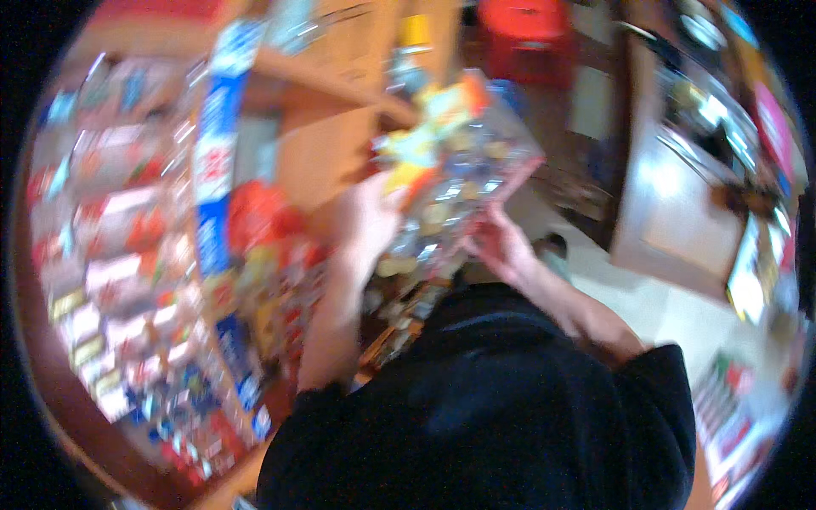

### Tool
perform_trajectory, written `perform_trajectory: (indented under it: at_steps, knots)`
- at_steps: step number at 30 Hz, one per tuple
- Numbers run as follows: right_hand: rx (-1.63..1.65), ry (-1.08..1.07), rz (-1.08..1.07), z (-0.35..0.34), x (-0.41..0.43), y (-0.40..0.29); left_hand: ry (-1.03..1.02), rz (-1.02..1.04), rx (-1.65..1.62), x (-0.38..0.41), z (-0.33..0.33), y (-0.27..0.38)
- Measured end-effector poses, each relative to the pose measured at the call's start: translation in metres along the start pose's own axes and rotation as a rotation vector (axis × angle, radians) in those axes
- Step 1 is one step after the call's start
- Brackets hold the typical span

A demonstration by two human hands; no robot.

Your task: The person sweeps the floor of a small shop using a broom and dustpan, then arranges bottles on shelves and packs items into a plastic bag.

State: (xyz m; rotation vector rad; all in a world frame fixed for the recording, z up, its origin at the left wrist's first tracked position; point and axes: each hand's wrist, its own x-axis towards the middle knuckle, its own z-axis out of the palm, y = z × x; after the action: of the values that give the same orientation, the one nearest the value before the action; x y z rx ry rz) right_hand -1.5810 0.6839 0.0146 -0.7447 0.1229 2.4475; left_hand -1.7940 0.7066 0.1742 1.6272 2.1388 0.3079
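Between my hands is a box or tray (532,153) with a pinkish edge, filled with small shiny wrapped items (452,191). Strong motion blur hides what exactly they are. On its left side my left hand (376,204) grips the tray beside a yellow and orange packet (411,156), which leans on or lies over the contents. My right hand (500,239) supports the near right edge, its fingers curled under the pink rim. The tray is tilted, and its underside is out of sight.
To the left stands a shelf unit (127,248) packed with many small goods, edged by a blue and white strip (213,172). Red bags (261,217) hang or lie beside it. Ahead is a red container (526,38); right, a wooden counter (676,210) above a pale floor (612,287).
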Motion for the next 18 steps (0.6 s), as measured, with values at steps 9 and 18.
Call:
perform_trajectory:
  at_steps: [9,18]
  knots:
    - [0.243,0.043,-0.294,-0.09,-0.109,-0.101,-0.091,0.312,0.016,0.018,0.081,0.199]
    - [0.417,0.14,-0.538,-0.205,-0.226,-0.214,-0.162,0.565,0.016,0.031,0.215,0.366]
